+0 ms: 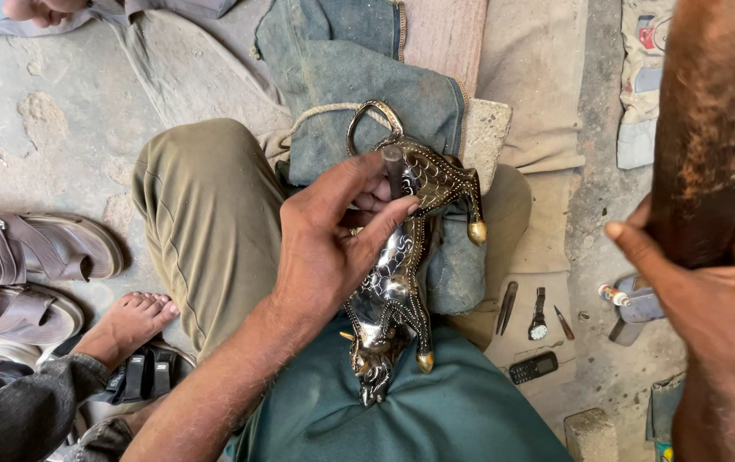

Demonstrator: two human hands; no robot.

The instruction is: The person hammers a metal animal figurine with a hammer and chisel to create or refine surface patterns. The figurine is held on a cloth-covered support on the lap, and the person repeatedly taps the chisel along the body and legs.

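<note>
Nearest the camera, at the right edge of the frame, the right hand [718, 299] was clenched around a thick brown wooden mallet handle [714, 111], raised clear of the work. In the centre, the left hand [329, 248] pinched a short dark punch [393, 167] between thumb and fingers, its tip set on a brass animal figurine [402, 282] that lay across the person's lap on a folded denim cloth [359, 77]. Much of the figurine's body already carried fine engraved patterning; how much surface remained plain could not be told. Beyond, at lower right, small tools, a wristwatch [538, 315] and a mobile phone [532, 368] lay on the floor [51, 128], with sandals [25, 274] at the left and another person's bare foot [128, 321] beside them.
</note>
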